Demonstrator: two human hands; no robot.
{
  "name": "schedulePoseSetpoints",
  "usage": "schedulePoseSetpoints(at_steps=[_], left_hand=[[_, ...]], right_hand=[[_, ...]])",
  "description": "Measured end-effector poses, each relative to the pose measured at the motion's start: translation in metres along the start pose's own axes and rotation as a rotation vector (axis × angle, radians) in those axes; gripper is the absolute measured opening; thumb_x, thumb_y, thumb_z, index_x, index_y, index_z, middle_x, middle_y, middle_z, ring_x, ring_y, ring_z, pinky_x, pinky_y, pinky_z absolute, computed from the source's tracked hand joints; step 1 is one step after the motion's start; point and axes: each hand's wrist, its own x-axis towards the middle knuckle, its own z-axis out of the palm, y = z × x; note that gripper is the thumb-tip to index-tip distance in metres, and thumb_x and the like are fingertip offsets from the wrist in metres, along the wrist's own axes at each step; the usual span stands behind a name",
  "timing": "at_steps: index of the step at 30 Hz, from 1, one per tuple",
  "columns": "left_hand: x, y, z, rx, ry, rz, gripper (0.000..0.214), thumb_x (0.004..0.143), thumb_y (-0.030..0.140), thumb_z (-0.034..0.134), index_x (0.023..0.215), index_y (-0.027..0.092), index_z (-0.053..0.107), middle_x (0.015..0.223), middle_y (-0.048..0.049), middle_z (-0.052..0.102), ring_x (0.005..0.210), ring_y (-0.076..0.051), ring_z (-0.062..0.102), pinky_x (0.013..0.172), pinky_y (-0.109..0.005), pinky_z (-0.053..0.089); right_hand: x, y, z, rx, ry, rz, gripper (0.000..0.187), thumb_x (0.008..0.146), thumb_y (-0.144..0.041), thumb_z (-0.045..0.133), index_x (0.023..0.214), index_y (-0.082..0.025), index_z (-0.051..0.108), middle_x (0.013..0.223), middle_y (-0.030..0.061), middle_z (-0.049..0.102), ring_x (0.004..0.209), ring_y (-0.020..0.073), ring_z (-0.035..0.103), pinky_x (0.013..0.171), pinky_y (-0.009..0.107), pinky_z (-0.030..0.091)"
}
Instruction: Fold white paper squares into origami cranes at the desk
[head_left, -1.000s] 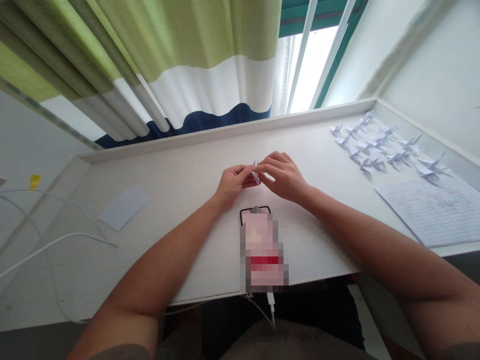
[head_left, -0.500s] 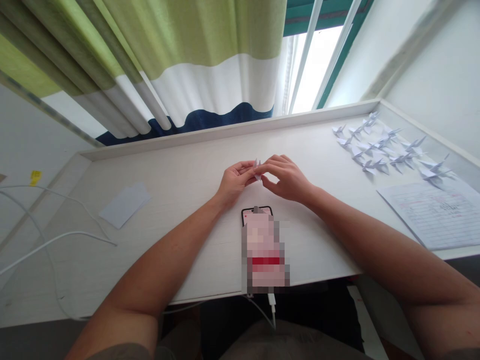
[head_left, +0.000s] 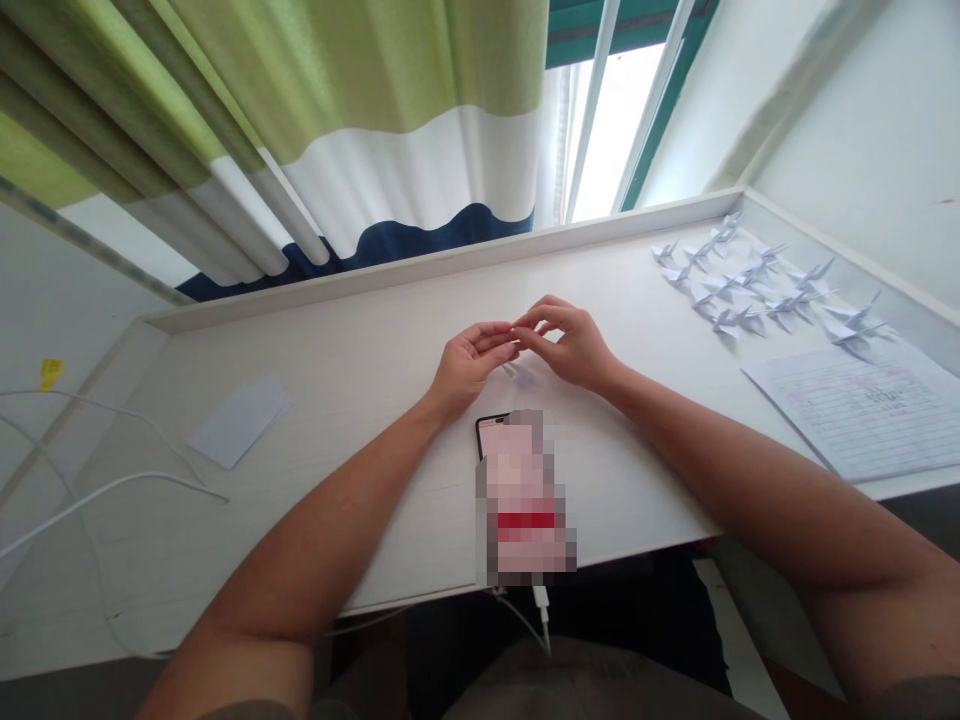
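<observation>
My left hand (head_left: pixel 469 368) and my right hand (head_left: pixel 574 345) meet above the middle of the desk, fingertips pinched together. Between them is a small folded white paper (head_left: pixel 510 369), mostly covered by my fingers. Only a pale tip shows below them, with a soft shadow on the desk, so its full shape is hidden. Both hands are closed on it, the right thumb and forefinger bent to a pinch. Just nearer to me lies a phone (head_left: pixel 491 428) with its screen on, largely blurred out.
Several white paper cranes (head_left: pixel 795 290) stand at the right rear of the white desk (head_left: pixel 337 350). Nearer lies a lined, written sheet (head_left: pixel 862 410). White paper pieces (head_left: pixel 238 420) and a white cable (head_left: pixel 150 475) are at left. Another cable (head_left: pixel 541 600) plugs into the phone.
My right fingers have closed into a pinch against the left fingertips. The folded paper's upright points, visible before, are now out of sight. The view has shifted slightly right.
</observation>
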Motion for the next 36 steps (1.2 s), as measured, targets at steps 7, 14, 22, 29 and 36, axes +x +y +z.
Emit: schedulePoseSetpoints(at_steps=[7,14,22,29,36], left_hand=[[0.002,-0.004,0.001,0.108,0.130,0.075,0.013,0.090,0.018,0.076,0.103,0.019,0.074,0.108,-0.0079,0.082,0.105,-0.022,0.078,0.106,-0.044,0.058],[0.007,-0.003,-0.005,0.030,0.283,0.065,0.010,0.088,0.014,0.065,0.096,0.020,0.069,0.097,-0.0052,0.078,0.098,-0.019,0.076,0.101,-0.041,0.058],[0.010,-0.002,-0.009,-0.038,0.305,0.032,0.009,0.091,0.025,0.069,0.098,0.020,0.069,0.103,-0.0063,0.076,0.109,-0.020,0.072,0.106,-0.039,0.053],[0.004,0.004,-0.005,-0.025,0.031,-0.029,0.041,0.085,0.050,0.087,0.108,0.018,0.076,0.108,-0.0092,0.081,0.104,-0.023,0.075,0.102,-0.041,0.055],[0.000,0.001,0.001,0.114,0.009,-0.003,0.038,0.081,0.048,0.091,0.099,0.016,0.081,0.092,-0.0088,0.083,0.088,-0.021,0.077,0.093,-0.040,0.059]], right_hand=[[-0.002,-0.002,-0.011,-0.058,-0.121,-0.058,0.010,0.091,-0.021,0.065,0.088,-0.023,0.075,0.078,0.0010,0.067,0.074,0.0175,0.059,0.075,0.038,0.054],[-0.002,-0.006,-0.020,-0.093,-0.629,-0.186,0.023,0.085,-0.022,0.075,0.104,-0.027,0.085,0.101,0.0052,0.068,0.095,0.0229,0.065,0.091,0.042,0.056],[0.001,0.001,-0.014,0.039,-0.377,0.015,0.014,0.095,-0.036,0.075,0.097,-0.024,0.082,0.094,0.0045,0.078,0.082,0.0191,0.067,0.082,0.041,0.056],[0.005,-0.002,-0.003,0.375,0.004,0.202,0.039,0.080,-0.061,0.089,0.085,-0.025,0.074,0.108,0.0064,0.077,0.100,0.0236,0.071,0.093,0.045,0.059],[0.002,-0.006,0.005,0.476,-0.054,0.356,0.047,0.073,-0.064,0.093,0.084,-0.024,0.070,0.082,0.0015,0.073,0.070,0.0174,0.065,0.073,0.039,0.057]])
